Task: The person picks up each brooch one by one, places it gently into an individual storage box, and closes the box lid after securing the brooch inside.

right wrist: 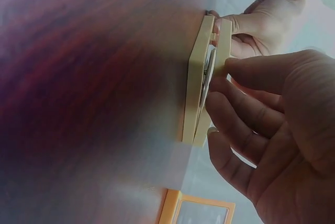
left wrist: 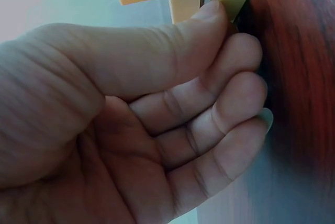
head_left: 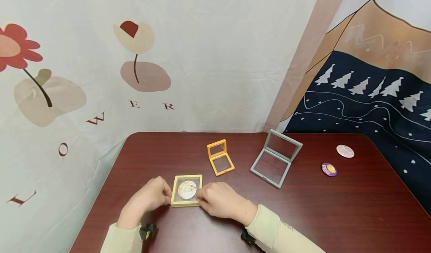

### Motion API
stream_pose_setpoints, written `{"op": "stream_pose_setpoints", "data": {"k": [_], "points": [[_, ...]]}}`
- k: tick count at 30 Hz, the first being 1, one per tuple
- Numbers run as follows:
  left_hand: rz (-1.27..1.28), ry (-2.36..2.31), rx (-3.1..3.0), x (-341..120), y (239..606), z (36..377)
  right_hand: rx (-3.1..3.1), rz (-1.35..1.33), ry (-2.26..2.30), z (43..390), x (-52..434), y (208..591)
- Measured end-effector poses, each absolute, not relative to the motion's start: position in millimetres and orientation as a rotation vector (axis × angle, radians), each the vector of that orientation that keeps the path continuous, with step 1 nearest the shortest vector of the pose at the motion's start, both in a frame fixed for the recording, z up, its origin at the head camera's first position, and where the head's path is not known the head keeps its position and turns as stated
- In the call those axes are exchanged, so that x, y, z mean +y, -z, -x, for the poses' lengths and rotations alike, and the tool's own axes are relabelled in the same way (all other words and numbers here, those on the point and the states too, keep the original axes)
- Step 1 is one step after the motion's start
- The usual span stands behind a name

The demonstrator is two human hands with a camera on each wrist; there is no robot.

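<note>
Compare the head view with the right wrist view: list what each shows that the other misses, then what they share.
Only the head view shows the round badge face inside the cream frame, the open grey frame, two loose badges and the wall hangings. Only the right wrist view shows the cream frame's two halves standing slightly apart at one edge, with the right hand pinching them. Both show the left hand on the frame's far side, the orange frame and the dark red table.
</note>
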State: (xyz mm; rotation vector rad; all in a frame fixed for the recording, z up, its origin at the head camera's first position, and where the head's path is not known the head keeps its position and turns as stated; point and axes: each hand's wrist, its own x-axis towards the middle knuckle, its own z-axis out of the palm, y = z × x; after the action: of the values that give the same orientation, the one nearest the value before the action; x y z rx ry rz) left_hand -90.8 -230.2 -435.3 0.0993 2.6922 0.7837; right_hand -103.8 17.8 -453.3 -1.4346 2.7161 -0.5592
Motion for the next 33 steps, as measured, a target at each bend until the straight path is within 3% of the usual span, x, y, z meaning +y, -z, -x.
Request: {"op": "stream_pose_setpoints", "data": {"k": [15,33], "points": [[-0.250,-0.796,2.598,-232,425,86,2.710,1.461,0.535,101,17,454],[-0.182,-0.771,2.624,-229,428,85,2.671,1.394,0.540,100,15,451]]}}
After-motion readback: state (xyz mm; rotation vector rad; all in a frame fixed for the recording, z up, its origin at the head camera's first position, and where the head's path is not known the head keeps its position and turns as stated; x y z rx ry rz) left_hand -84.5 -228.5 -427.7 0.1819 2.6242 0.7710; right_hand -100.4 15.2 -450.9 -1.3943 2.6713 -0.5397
